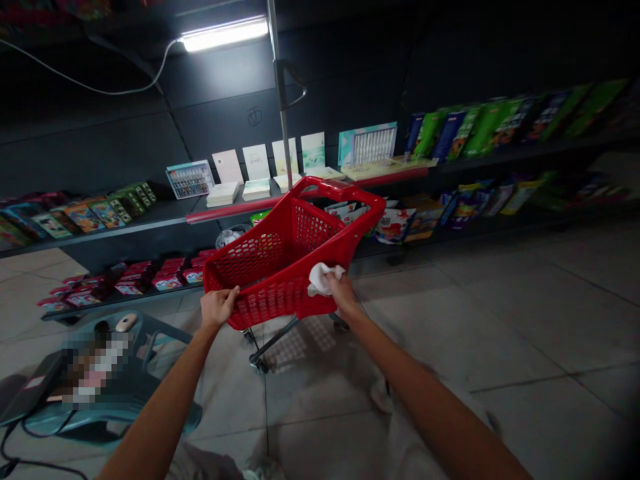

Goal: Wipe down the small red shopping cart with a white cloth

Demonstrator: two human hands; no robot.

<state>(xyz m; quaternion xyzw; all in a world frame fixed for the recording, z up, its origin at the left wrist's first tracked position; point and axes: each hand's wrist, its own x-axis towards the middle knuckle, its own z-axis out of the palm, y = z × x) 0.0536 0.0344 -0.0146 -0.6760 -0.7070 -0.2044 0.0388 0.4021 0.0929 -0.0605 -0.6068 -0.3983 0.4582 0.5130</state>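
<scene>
The dark shelving (pixel 150 217) is stretching along the back wall from nine o'clock to three o'clock, carrying rows of coloured boxes and pale cards. A tube lamp (pixel 225 33) is glowing above it at eleven o'clock. The tiled floor (pixel 500 313) is filling the lower half of the view. The red cart (pixel 280 260) is standing on this floor at the centre, just in front of the shelving. A teal plastic stool (pixel 165 333) is sitting at eight o'clock from the cart, near its wheels. The left hand (pixel 217 307) is gripping the cart's near rim at its seven o'clock corner, with the fingers curling tight over the edge. The right hand (pixel 343 293) is reaching to the cart's five o'clock corner, its fingers bunching around a white cloth (pixel 323 277) and pressing it against the red outer wall.
</scene>
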